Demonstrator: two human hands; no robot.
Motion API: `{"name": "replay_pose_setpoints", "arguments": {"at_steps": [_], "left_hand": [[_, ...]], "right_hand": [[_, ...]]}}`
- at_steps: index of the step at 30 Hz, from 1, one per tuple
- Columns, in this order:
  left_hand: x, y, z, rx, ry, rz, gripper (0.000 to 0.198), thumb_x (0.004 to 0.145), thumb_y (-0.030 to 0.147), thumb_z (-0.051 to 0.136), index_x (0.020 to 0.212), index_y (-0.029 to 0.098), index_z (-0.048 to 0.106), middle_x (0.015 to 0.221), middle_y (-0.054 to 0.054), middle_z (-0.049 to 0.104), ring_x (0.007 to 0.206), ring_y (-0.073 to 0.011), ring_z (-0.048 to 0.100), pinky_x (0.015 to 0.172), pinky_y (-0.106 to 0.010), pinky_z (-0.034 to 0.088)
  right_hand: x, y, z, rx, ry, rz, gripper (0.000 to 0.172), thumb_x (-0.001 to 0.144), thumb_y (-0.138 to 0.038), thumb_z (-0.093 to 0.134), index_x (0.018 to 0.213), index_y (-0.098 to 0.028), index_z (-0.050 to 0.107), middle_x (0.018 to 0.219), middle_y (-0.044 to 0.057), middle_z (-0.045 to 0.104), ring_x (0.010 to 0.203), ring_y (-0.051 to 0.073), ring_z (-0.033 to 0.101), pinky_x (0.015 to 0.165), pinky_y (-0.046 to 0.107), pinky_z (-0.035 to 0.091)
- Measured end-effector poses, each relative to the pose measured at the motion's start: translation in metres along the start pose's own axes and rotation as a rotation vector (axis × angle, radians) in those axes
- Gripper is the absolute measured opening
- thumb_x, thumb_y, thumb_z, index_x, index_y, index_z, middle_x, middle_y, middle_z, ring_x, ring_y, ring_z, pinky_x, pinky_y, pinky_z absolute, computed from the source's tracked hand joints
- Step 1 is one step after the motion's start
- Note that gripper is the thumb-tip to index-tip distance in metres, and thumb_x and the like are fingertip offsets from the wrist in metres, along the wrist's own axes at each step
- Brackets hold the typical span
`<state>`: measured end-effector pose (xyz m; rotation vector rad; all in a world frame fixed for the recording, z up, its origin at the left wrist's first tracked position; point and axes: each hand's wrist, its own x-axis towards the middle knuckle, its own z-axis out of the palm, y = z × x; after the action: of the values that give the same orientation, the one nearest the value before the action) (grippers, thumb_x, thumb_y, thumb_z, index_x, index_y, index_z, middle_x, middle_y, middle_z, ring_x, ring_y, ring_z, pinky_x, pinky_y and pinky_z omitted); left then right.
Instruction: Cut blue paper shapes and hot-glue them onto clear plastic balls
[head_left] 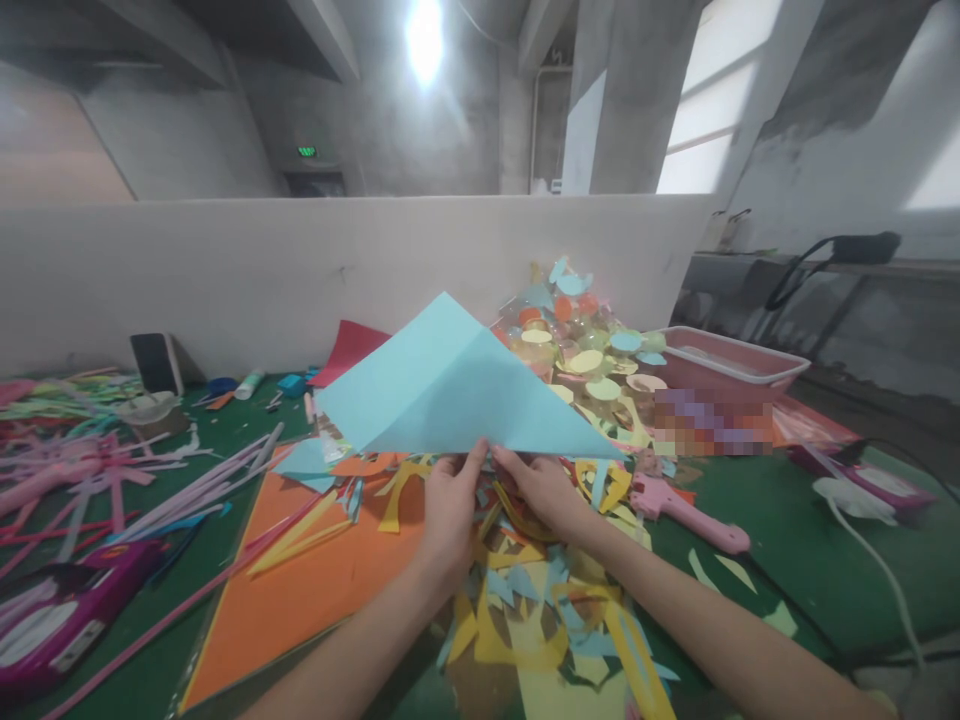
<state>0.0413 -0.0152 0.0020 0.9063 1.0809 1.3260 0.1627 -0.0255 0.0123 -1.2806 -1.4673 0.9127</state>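
Left hand (448, 505) fingers pinch the bottom edge of the blue paper (450, 390), thumb up against the sheet near its lower middle; right hand (541, 487) fingers pinch the same edge just beside it, thumb tips nearly touching. Paper is folded into a triangle, held up off the counter (757, 540), tilted, its peak pointing away toward the white wall (225, 270), long point reaching right. Both forearms come in from the bottom of the frame. Under the hands: a heap of yellow, blue and orange scraps (540, 620), lying partly on a big orange sheet (315, 580) to the left. Right of the right hand, a pink glue gun (686, 512) lies on the green counter, near but apart. Behind the paper, a pile of round coloured discs (585, 345) against the wall; a red sheet (349, 350) pokes out to the paper's left. Pink tray (731, 358) at the right beyond the discs, a blurred patch in front of it. Left side: pink and lilac strips (90, 470) spread over the counter, a dark phone (156, 362) propped at the wall, a magenta object (60, 610) at the lower left, too unclear to name. White cable (874, 560) runs along the far right.
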Motion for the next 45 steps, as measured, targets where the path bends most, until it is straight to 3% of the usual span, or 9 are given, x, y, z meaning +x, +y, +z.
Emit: {"name": "replay_pose_setpoints", "arguments": {"at_steps": [11, 16, 19, 21, 24, 26, 31, 37, 45], "left_hand": [[0.002, 0.008, -0.001, 0.008, 0.005, 0.056, 0.046, 0.065, 0.056, 0.076, 0.080, 0.014, 0.064, 0.064, 0.001, 0.057, 0.049, -0.0076, 0.041, 0.046, -0.022, 0.034], [0.030, 0.028, -0.026, -0.084, 0.193, 0.226, 0.045, 0.067, 0.049, 0.077, 0.058, 0.018, 0.046, 0.053, 0.006, 0.040, 0.050, -0.0069, 0.035, 0.046, -0.021, 0.028], [0.046, 0.035, -0.038, -0.168, 0.211, 0.310, 0.049, 0.066, 0.043, 0.080, 0.056, 0.019, 0.038, 0.053, 0.008, 0.032, 0.051, -0.0062, 0.029, 0.047, -0.019, 0.026], [0.048, 0.035, -0.039, -0.208, 0.184, 0.308, 0.050, 0.066, 0.041, 0.080, 0.057, 0.019, 0.036, 0.055, 0.009, 0.030, 0.052, -0.0063, 0.028, 0.048, -0.019, 0.027], [0.040, 0.030, -0.031, -0.193, 0.094, 0.274, 0.051, 0.067, 0.044, 0.079, 0.058, 0.020, 0.035, 0.057, 0.008, 0.030, 0.053, -0.0068, 0.028, 0.049, -0.020, 0.027], [0.030, 0.026, -0.024, -0.152, 0.047, 0.230, 0.050, 0.067, 0.046, 0.079, 0.060, 0.020, 0.036, 0.057, 0.008, 0.031, 0.053, -0.0071, 0.030, 0.049, -0.021, 0.028], [0.017, 0.014, -0.012, -0.087, -0.034, 0.135, 0.050, 0.059, 0.054, 0.080, 0.064, 0.019, 0.045, 0.058, 0.008, 0.038, 0.055, -0.0083, 0.035, 0.055, -0.023, 0.033], [0.018, 0.008, -0.012, 0.071, -0.011, 0.138, 0.047, 0.062, 0.058, 0.077, 0.067, 0.017, 0.056, 0.055, 0.005, 0.048, 0.053, -0.0098, 0.040, 0.053, -0.024, 0.032], [0.024, 0.021, -0.019, 0.086, 0.079, 0.188, 0.045, 0.063, 0.056, 0.077, 0.069, 0.016, 0.057, 0.055, 0.005, 0.048, 0.051, -0.0088, 0.040, 0.052, -0.022, 0.033]], "right_hand": [[0.007, 0.006, 0.002, 0.176, 0.074, 0.050, 0.044, 0.080, -0.052, 0.056, 0.050, -0.021, 0.044, 0.045, -0.004, 0.036, 0.048, 0.012, 0.035, 0.050, 0.027, 0.029], [0.026, 0.016, -0.024, 0.501, 0.266, -0.075, 0.026, 0.076, -0.032, 0.058, 0.058, -0.021, 0.042, 0.049, -0.008, 0.032, 0.046, 0.008, 0.027, 0.046, 0.023, 0.022], [0.032, 0.018, -0.037, 0.542, 0.334, -0.089, 0.026, 0.078, -0.031, 0.055, 0.060, -0.022, 0.039, 0.050, -0.009, 0.028, 0.046, 0.007, 0.026, 0.046, 0.022, 0.022], [0.031, 0.016, -0.035, 0.480, 0.229, -0.068, 0.027, 0.080, -0.034, 0.055, 0.061, -0.021, 0.042, 0.051, -0.008, 0.034, 0.047, 0.008, 0.031, 0.048, 0.022, 0.026], [0.023, 0.013, -0.017, 0.324, -0.099, -0.016, 0.027, 0.082, -0.043, 0.057, 0.070, -0.020, 0.052, 0.057, -0.006, 0.047, 0.052, 0.009, 0.043, 0.053, 0.023, 0.034], [0.018, 0.011, -0.004, 0.259, -0.223, -0.001, 0.029, 0.082, -0.049, 0.059, 0.080, -0.020, 0.055, 0.062, -0.005, 0.051, 0.055, 0.011, 0.047, 0.056, 0.023, 0.038], [0.015, 0.009, 0.000, 0.128, -0.149, 0.063, 0.041, 0.083, -0.057, 0.056, 0.066, -0.020, 0.051, 0.061, -0.002, 0.050, 0.058, 0.013, 0.046, 0.056, 0.025, 0.037], [0.016, 0.009, -0.007, 0.035, -0.063, 0.124, 0.046, 0.081, -0.058, 0.056, 0.054, -0.021, 0.047, 0.050, -0.002, 0.044, 0.052, 0.014, 0.040, 0.053, 0.026, 0.033], [0.028, 0.015, -0.010, 0.332, 0.031, 0.062, 0.045, 0.077, -0.061, 0.061, 0.063, -0.019, 0.054, 0.054, -0.003, 0.047, 0.054, 0.013, 0.045, 0.059, 0.026, 0.039]]}}
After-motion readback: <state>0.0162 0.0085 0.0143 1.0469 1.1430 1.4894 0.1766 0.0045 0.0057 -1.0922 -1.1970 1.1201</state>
